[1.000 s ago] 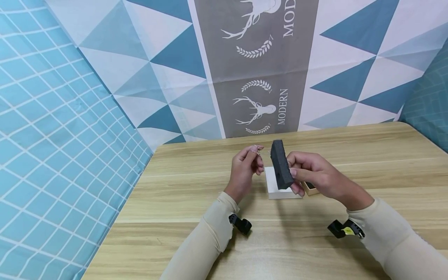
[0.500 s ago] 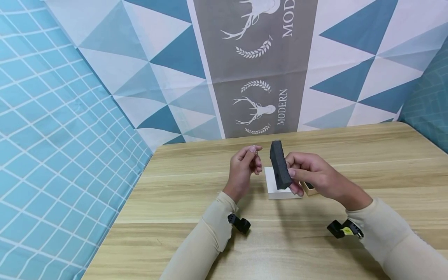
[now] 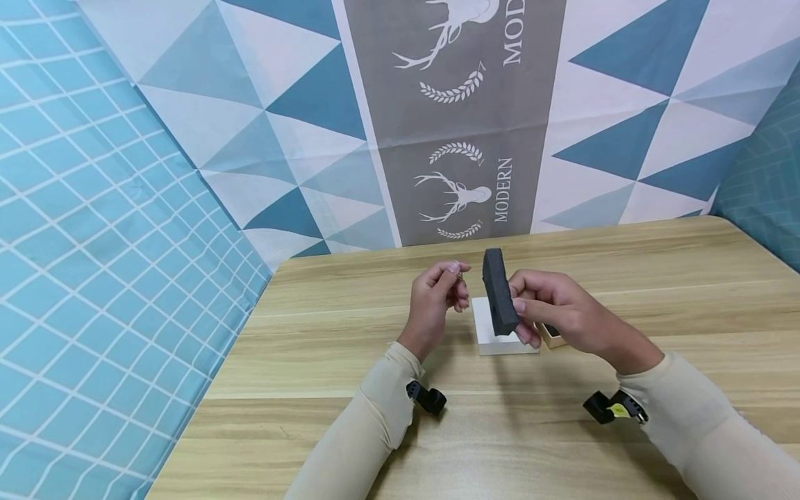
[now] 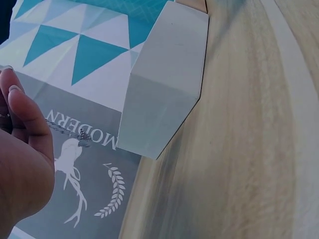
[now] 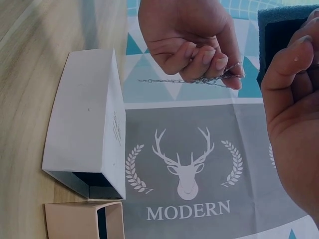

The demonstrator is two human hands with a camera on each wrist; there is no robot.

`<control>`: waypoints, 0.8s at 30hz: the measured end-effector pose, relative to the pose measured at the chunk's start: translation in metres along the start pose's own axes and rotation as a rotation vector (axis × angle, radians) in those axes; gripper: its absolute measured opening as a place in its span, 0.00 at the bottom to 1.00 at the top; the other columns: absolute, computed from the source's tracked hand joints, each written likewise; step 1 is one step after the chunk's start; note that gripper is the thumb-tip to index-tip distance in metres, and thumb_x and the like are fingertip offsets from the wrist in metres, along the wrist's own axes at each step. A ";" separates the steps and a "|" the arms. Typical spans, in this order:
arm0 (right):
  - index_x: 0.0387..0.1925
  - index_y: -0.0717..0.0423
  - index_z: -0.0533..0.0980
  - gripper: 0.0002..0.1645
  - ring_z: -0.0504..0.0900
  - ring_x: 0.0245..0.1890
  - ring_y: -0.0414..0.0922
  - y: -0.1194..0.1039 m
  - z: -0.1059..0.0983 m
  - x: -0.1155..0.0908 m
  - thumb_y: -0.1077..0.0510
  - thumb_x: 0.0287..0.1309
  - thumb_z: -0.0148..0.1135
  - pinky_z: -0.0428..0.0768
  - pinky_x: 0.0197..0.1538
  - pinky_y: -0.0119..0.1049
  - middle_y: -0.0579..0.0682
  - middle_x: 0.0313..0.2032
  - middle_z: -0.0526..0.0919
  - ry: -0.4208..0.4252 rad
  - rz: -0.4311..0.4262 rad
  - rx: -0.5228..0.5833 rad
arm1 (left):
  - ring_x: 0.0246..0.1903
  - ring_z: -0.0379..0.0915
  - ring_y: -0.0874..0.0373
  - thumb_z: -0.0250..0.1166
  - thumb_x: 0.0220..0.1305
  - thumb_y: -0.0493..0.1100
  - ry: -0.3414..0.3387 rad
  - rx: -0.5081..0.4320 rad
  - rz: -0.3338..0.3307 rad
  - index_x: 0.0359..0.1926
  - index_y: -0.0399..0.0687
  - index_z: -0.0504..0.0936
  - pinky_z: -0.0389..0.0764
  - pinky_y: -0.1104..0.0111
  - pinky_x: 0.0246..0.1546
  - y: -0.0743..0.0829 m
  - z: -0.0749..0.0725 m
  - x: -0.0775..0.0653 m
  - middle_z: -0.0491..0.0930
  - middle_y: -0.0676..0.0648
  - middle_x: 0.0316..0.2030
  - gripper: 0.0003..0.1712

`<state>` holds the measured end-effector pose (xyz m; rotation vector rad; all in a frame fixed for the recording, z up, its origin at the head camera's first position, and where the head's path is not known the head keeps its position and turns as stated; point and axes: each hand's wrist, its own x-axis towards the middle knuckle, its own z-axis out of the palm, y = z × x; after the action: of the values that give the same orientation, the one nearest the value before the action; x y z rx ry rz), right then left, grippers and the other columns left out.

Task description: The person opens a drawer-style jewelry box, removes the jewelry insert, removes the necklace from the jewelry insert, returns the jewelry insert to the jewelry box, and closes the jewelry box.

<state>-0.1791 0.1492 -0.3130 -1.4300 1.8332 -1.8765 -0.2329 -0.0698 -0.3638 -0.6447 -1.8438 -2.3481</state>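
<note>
My left hand [image 3: 431, 305] pinches a thin metal chain [image 5: 199, 80] between thumb and fingertips; loose ends hang from it, and a small cluster shows on it in the left wrist view. Just to the right, my right hand [image 3: 562, 305] holds a black foam block [image 3: 498, 292] by its right side, thumb in front. The block is raised over the table, tilted, its long side running away from me. Beneath it a white box [image 3: 507, 346] lies on the table. The right wrist view shows this box hollow at its near end.
A small tan box [image 5: 72, 221] with a dark inside sits against the white box, partly behind my right hand in the head view. The wooden table [image 3: 300, 361] meets a patterned backdrop [image 3: 462, 125] at the back and a blue checked cloth [image 3: 112, 229] at the left.
Both hands stay nearly in place, with the foam block held at almost the same angle. The chain at the left fingertips has shifted slightly and now hangs a little lower.
</note>
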 end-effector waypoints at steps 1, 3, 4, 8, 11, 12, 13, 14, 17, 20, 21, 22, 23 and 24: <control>0.38 0.63 0.70 0.13 0.73 0.16 0.51 0.000 0.000 0.000 0.77 0.70 0.40 0.78 0.20 0.40 0.57 0.21 0.77 -0.001 -0.002 0.001 | 0.20 0.72 0.61 0.54 0.77 0.44 -0.002 0.003 -0.001 0.49 0.25 0.77 0.75 0.72 0.22 0.000 0.000 0.000 0.75 0.50 0.22 0.21; 0.38 0.63 0.70 0.13 0.73 0.16 0.51 0.000 0.000 0.000 0.77 0.70 0.40 0.78 0.20 0.40 0.57 0.21 0.77 -0.002 -0.006 0.002 | 0.20 0.73 0.61 0.54 0.76 0.44 -0.005 0.015 -0.004 0.49 0.25 0.77 0.75 0.72 0.22 0.000 0.000 0.000 0.75 0.50 0.22 0.20; 0.38 0.63 0.70 0.13 0.73 0.15 0.51 0.001 0.000 0.000 0.77 0.70 0.40 0.78 0.20 0.40 0.57 0.21 0.77 -0.003 -0.008 0.002 | 0.20 0.73 0.61 0.54 0.76 0.43 -0.006 0.018 -0.007 0.49 0.25 0.77 0.75 0.72 0.22 0.001 0.000 0.000 0.75 0.50 0.22 0.20; 0.38 0.63 0.70 0.13 0.73 0.15 0.52 0.001 0.000 0.000 0.77 0.70 0.40 0.78 0.20 0.40 0.57 0.21 0.77 -0.004 -0.012 0.005 | 0.20 0.73 0.61 0.54 0.75 0.43 -0.004 0.027 -0.016 0.49 0.24 0.77 0.75 0.72 0.22 0.001 0.000 0.000 0.75 0.50 0.22 0.20; 0.38 0.63 0.70 0.13 0.73 0.15 0.52 0.001 0.000 0.000 0.77 0.71 0.40 0.78 0.20 0.41 0.57 0.21 0.76 -0.001 -0.012 0.010 | 0.20 0.72 0.61 0.54 0.75 0.43 -0.006 0.029 -0.017 0.48 0.24 0.77 0.75 0.71 0.22 0.002 0.000 0.000 0.75 0.50 0.22 0.21; 0.38 0.63 0.70 0.13 0.73 0.15 0.51 0.001 0.000 0.000 0.76 0.71 0.40 0.78 0.20 0.41 0.57 0.21 0.76 0.000 -0.010 0.011 | 0.20 0.72 0.61 0.54 0.75 0.43 -0.008 0.029 -0.016 0.48 0.24 0.77 0.75 0.71 0.22 0.002 0.000 0.000 0.75 0.50 0.22 0.21; 0.38 0.63 0.70 0.13 0.73 0.16 0.51 0.001 0.000 0.000 0.76 0.71 0.40 0.78 0.20 0.40 0.57 0.21 0.76 0.003 -0.008 0.012 | 0.20 0.72 0.61 0.54 0.75 0.44 -0.010 0.034 -0.014 0.48 0.24 0.77 0.75 0.71 0.22 0.002 0.000 0.000 0.75 0.50 0.21 0.21; 0.38 0.63 0.70 0.12 0.73 0.16 0.51 0.001 0.000 0.000 0.76 0.71 0.41 0.78 0.20 0.40 0.57 0.21 0.76 0.004 -0.007 0.012 | 0.20 0.72 0.61 0.54 0.75 0.44 -0.012 0.039 -0.010 0.47 0.25 0.77 0.75 0.71 0.22 0.002 0.000 0.000 0.75 0.50 0.21 0.21; 0.38 0.63 0.70 0.12 0.73 0.16 0.50 0.001 0.000 0.000 0.75 0.72 0.42 0.78 0.20 0.40 0.57 0.21 0.76 0.008 -0.004 0.010 | 0.19 0.73 0.61 0.55 0.75 0.44 -0.024 0.061 0.002 0.47 0.23 0.77 0.75 0.71 0.21 0.002 -0.001 0.000 0.75 0.49 0.22 0.21; 0.38 0.63 0.70 0.11 0.73 0.16 0.49 0.002 0.001 0.000 0.75 0.72 0.42 0.78 0.20 0.40 0.57 0.21 0.76 0.010 -0.005 0.009 | 0.19 0.73 0.61 0.55 0.75 0.44 -0.035 0.090 0.011 0.46 0.24 0.78 0.75 0.71 0.21 0.001 -0.001 0.001 0.76 0.49 0.22 0.20; 0.38 0.63 0.70 0.11 0.73 0.16 0.49 0.002 0.001 0.001 0.75 0.72 0.42 0.78 0.20 0.40 0.57 0.21 0.76 0.011 -0.006 0.009 | 0.19 0.73 0.62 0.55 0.75 0.43 -0.038 0.100 0.014 0.46 0.25 0.79 0.75 0.71 0.21 0.001 -0.001 0.001 0.76 0.50 0.22 0.20; 0.38 0.63 0.70 0.11 0.73 0.16 0.49 0.002 0.001 0.001 0.75 0.72 0.42 0.78 0.20 0.40 0.57 0.21 0.76 0.012 -0.009 0.009 | 0.18 0.73 0.62 0.56 0.75 0.43 -0.040 0.110 0.017 0.45 0.25 0.79 0.75 0.72 0.20 0.000 -0.001 0.001 0.76 0.50 0.21 0.19; 0.38 0.63 0.70 0.11 0.73 0.16 0.49 0.002 0.001 0.001 0.75 0.72 0.42 0.78 0.20 0.40 0.57 0.21 0.76 0.013 -0.010 0.008 | 0.18 0.73 0.62 0.56 0.74 0.43 -0.041 0.122 0.022 0.44 0.26 0.80 0.75 0.71 0.20 0.000 -0.001 0.001 0.76 0.50 0.21 0.19; 0.38 0.63 0.70 0.11 0.73 0.16 0.49 0.002 0.001 0.001 0.75 0.72 0.42 0.78 0.20 0.40 0.57 0.21 0.76 0.015 -0.012 0.006 | 0.18 0.73 0.61 0.56 0.74 0.43 -0.041 0.133 0.024 0.44 0.28 0.80 0.75 0.71 0.20 0.000 -0.001 0.001 0.77 0.50 0.21 0.18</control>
<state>-0.1798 0.1477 -0.3144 -1.4319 1.8282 -1.9014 -0.2339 -0.0706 -0.3636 -0.6994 -1.9772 -2.1897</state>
